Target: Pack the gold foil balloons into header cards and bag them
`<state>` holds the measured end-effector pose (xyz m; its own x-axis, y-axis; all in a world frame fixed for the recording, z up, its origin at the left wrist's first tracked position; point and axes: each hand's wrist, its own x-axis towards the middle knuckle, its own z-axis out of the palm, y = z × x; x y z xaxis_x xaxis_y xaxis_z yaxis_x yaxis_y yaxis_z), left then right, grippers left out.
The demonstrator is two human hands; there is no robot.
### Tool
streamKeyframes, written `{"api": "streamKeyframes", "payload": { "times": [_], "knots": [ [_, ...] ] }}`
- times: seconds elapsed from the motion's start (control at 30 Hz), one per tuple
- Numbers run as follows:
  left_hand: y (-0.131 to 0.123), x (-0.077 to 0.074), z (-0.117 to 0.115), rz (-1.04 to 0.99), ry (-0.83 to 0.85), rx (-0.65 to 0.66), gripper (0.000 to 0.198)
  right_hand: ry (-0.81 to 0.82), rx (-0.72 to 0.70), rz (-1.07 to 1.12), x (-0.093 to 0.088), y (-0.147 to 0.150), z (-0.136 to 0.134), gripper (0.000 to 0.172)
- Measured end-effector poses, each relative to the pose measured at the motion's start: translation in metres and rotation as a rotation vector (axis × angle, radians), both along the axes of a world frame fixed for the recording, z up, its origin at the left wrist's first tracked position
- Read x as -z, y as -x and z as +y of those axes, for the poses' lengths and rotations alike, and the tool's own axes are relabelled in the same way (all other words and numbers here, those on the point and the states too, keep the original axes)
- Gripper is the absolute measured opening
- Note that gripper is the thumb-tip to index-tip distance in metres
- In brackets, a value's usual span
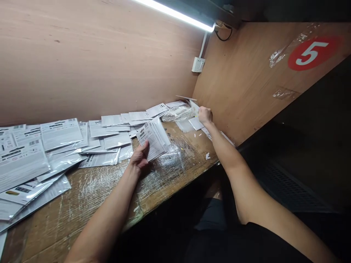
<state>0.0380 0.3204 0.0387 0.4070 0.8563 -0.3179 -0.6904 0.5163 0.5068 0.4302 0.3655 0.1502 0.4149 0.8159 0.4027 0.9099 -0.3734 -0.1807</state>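
Observation:
My left hand grips a small fanned stack of flat white printed packets with hang slots, thumb on top. The stack is tilted up above the taped cardboard surface. At the far right corner, my right hand is closed beside a pale, thin sheet. Whether its fingers hold that sheet is hidden. Just left of this hand lies a crumpled clear plastic bag. White packets lie beneath and in front of the hand.
Many overlapping packets run along the back wall to the left. The bench is cardboard covered in clear tape, with paper scraps near its front edge. A wooden side panel bounds the right. A light tube hangs above a socket.

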Motion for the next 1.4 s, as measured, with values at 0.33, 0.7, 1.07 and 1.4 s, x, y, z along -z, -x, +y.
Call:
{"api": "streamKeyframes", "payload": {
  "times": [0.33,0.7,1.07,1.4],
  "knots": [
    [-0.012,0.024,-0.009,-0.040,-0.083,0.132,0.051,-0.505,0.108,0.471,0.078,0.039,-0.115,0.040],
    [-0.019,0.019,-0.016,0.034,-0.122,0.047,0.046,-0.138,-0.564,1.036,0.117,0.120,-0.143,0.060],
    [-0.004,-0.001,-0.010,-0.008,0.076,0.006,0.036,0.400,0.066,0.056,0.033,0.035,-0.031,0.051],
    [-0.010,0.030,-0.019,-0.088,-0.015,0.308,0.039,-0.223,-0.395,0.320,0.078,0.125,-0.183,0.047]
  ]
}}
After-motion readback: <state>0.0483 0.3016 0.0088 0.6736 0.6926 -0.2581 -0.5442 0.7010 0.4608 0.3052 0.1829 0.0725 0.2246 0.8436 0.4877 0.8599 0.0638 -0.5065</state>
